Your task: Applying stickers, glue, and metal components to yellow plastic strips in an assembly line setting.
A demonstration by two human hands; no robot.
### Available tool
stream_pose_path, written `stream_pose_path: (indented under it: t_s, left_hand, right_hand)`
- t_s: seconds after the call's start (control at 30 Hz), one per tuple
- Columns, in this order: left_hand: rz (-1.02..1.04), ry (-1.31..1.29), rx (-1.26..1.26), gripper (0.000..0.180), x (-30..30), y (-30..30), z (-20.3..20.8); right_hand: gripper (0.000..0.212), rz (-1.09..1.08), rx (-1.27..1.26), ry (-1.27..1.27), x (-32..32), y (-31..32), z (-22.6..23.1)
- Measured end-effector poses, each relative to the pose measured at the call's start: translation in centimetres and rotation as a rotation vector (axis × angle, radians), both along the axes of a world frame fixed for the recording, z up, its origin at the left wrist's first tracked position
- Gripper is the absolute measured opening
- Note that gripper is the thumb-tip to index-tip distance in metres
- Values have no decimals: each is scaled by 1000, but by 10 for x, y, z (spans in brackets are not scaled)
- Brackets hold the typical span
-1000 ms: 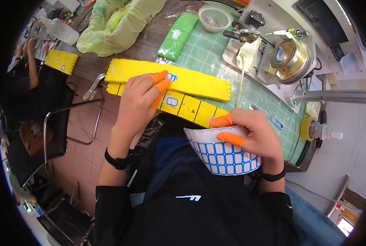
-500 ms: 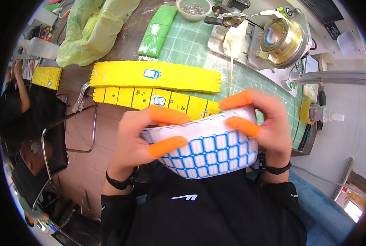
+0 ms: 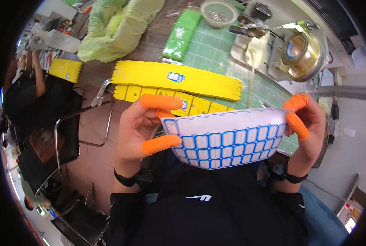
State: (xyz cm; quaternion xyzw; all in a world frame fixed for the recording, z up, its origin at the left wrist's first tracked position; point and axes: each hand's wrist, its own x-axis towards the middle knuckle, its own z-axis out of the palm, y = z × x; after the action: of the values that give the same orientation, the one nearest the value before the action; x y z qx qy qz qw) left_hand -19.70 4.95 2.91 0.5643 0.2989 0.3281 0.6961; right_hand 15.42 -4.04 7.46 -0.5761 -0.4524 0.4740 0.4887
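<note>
A curved white sheet of blue-bordered label stickers (image 3: 228, 143) is stretched between my hands, in front of my chest. My left hand (image 3: 136, 133), orange finger cots on several fingers, grips its left edge, thumb at the front and index finger above. The upper right corner is pinched in my right hand (image 3: 308, 123), also in orange finger cots. Just beyond the sheet lie two long yellow foam strips (image 3: 207, 84), one partly over the other. A blue-bordered label (image 3: 176, 77) sits on the upper strip; dark cross lines mark the lower strip (image 3: 129, 93), partly hidden by my left hand.
Behind the strips are a green packet (image 3: 182, 35), a bowl of small metal pieces (image 3: 219, 14) and a crumpled yellow-green bag (image 3: 109, 35). A machine with a brass-coloured round part (image 3: 300, 57) stands at the right. Another person in black (image 3: 43, 98) sits at the left, beside a metal-framed chair (image 3: 56, 143).
My hands have moved apart, the right one outward to the sheet's right corner. The sheet is spread flatter. The whole view has shifted, so the table things appear farther right.
</note>
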Motion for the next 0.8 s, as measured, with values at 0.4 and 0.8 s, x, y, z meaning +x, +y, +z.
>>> stream_pose_path:
  t_s: [0.4, 0.8]
  left_hand:
    - [-32, 29, 245, 55, 42, -12, 43]
    - [188, 298, 1095, 37, 71, -11, 46]
  right_hand:
    - [51, 424, 307, -329, -42, 18, 29]
    - [25, 323, 383, -647, -70, 9, 31]
